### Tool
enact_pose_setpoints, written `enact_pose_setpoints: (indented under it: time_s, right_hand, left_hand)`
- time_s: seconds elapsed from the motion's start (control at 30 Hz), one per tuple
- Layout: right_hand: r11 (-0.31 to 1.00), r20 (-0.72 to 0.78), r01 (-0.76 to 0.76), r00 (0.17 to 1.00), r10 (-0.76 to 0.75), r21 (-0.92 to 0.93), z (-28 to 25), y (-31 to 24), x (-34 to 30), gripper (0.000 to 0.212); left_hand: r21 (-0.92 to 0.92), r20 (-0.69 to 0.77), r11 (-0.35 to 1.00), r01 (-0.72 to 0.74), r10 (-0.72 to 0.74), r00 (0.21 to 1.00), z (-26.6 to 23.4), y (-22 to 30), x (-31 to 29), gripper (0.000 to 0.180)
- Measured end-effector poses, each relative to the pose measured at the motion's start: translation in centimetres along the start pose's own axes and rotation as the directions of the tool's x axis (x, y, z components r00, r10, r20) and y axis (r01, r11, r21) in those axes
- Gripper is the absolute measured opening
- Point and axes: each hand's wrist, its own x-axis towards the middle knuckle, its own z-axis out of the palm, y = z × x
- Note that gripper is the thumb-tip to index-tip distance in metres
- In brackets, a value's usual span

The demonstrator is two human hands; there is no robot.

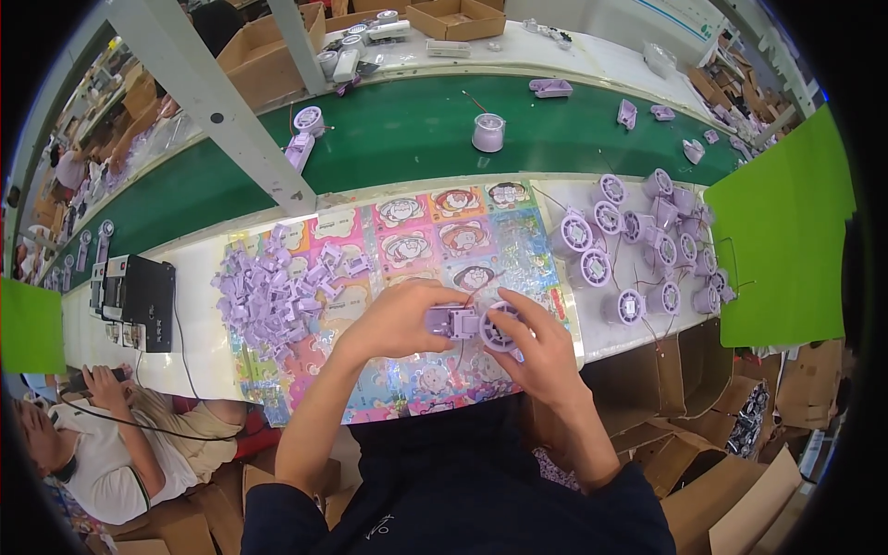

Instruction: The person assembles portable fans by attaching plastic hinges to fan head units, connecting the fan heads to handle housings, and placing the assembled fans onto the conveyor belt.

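Observation:
Above the colourful printed mat [435,384], my left hand [402,319] is closed around a small lilac plastic part [453,323] with a squarish frame. My right hand [541,351] grips a round lilac housing [497,331] with a spoked ring face, its fingers curled over the rim. The two pieces sit close together, and I cannot tell whether they touch. A thin reddish wire shows by the fingers. Left of my hands lies a heap of small lilac plastic parts [277,291]. On the right stand several round lilac housings [629,305] with thin wires trailing from them.
Beyond the table runs a green conveyor belt [398,129] carrying a lilac cup-shaped housing [488,133]. A grey metal post [217,116] rises at the left. Nearby stands a black box [139,303] with a cable. Cardboard boxes [680,370] sit low right; a seated person [120,453] is at left.

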Motion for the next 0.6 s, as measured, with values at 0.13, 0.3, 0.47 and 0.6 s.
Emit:
enact_pose_setpoints:
  time_s: [0.13, 0.3, 0.47, 0.6]
  right_hand:
    - [0.994, 0.051, 0.074, 0.996, -0.069, -0.086, -0.2, -0.2, 0.2, 0.052]
    - [0.967, -0.029, 0.191, 0.980, -0.199, -0.170, 0.5, 0.3, 0.8, 0.050]
    - [0.988, -0.149, 0.151, 0.978, -0.143, 0.042, 2.8, 1.5, 2.1, 0.053]
    - [0.943, -0.134, -0.214, 0.958, 0.254, 0.254, 8.9, 3.1, 3.5, 0.058]
  left_hand:
    - [-0.061, 0.013, 0.998, -0.019, 0.019, 1.000, 0.0, 0.2, -0.1, 0.054]
    - [-0.257, -0.061, 0.962, 0.095, -0.114, 0.992, 0.6, -0.1, -0.2, 0.036]
    - [-0.377, -0.125, 0.919, 0.117, -0.175, 0.977, 0.6, -1.5, -0.7, 0.036]
    - [-0.543, -0.298, 0.839, 0.041, -0.239, 0.924, -3.0, -4.1, 0.0, 0.039]
